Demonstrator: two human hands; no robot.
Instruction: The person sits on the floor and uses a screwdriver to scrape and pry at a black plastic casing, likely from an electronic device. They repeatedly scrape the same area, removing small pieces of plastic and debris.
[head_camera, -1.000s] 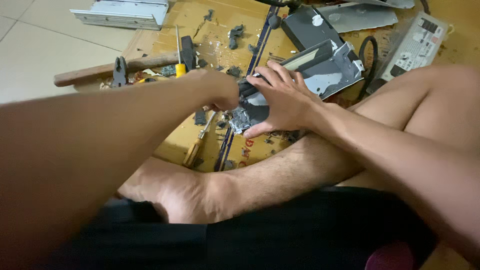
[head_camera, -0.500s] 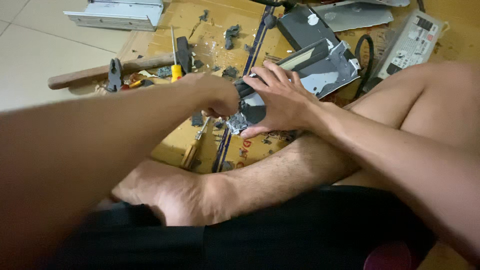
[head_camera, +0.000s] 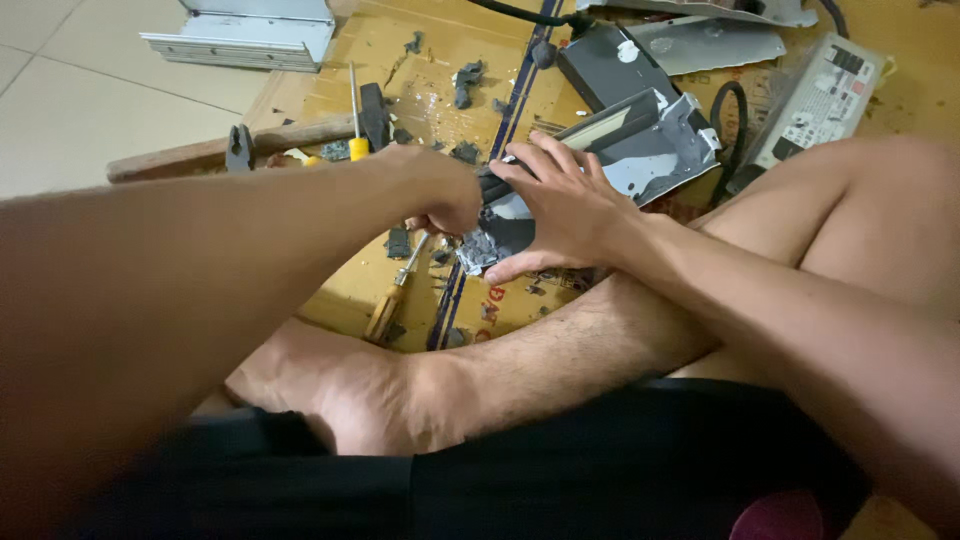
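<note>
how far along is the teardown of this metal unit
Done: grey fragments and a loose metal cover already lie on the cardboard, so parts have come off. In hand: the right hand presses flat on the metal unit while the left hand grips a dark tool at it. Left: the unit looks partly intact; a screwdriver lies beside it.

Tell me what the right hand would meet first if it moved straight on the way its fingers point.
Probably the left hand, which sits just beyond the right hand over the grey metal part; depth is unclear.
</note>
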